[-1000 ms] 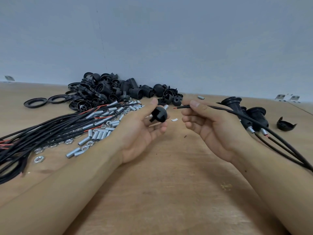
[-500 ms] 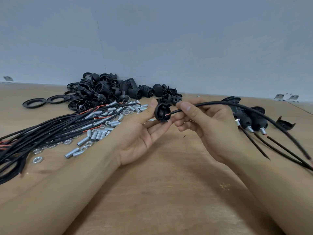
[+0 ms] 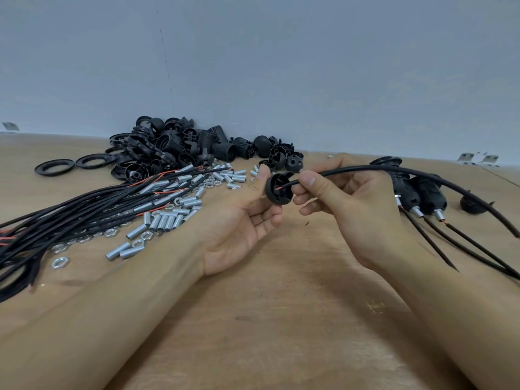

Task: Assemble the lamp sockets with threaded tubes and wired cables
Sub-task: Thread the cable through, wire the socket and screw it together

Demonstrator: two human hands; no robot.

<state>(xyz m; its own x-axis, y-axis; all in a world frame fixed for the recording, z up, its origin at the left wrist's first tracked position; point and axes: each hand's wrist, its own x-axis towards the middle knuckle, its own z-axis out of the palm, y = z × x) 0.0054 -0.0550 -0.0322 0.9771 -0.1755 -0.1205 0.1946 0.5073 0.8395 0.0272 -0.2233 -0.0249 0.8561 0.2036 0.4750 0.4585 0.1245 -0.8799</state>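
My left hand (image 3: 242, 218) pinches a black socket cap (image 3: 278, 190) between thumb and fingers, its open side facing right. My right hand (image 3: 346, 204) pinches a black cable (image 3: 422, 175) near its end, and the red-tipped end sits just inside the cap. The cable arcs off to the right over the table. Two assembled sockets (image 3: 416, 192) with threaded tubes and cables lie on the right.
A pile of black socket parts (image 3: 180, 147) sits at the back by the wall, with two loose rings (image 3: 70, 164) at its left. Threaded tubes and nuts (image 3: 168, 218) lie scattered beside a bundle of black cables (image 3: 56, 220). Another cap (image 3: 474, 205) lies at far right.
The cap turned its open side toward the cable. My right hand brought the cable end leftward from apart into the cap's opening. Both hands have risen slightly.
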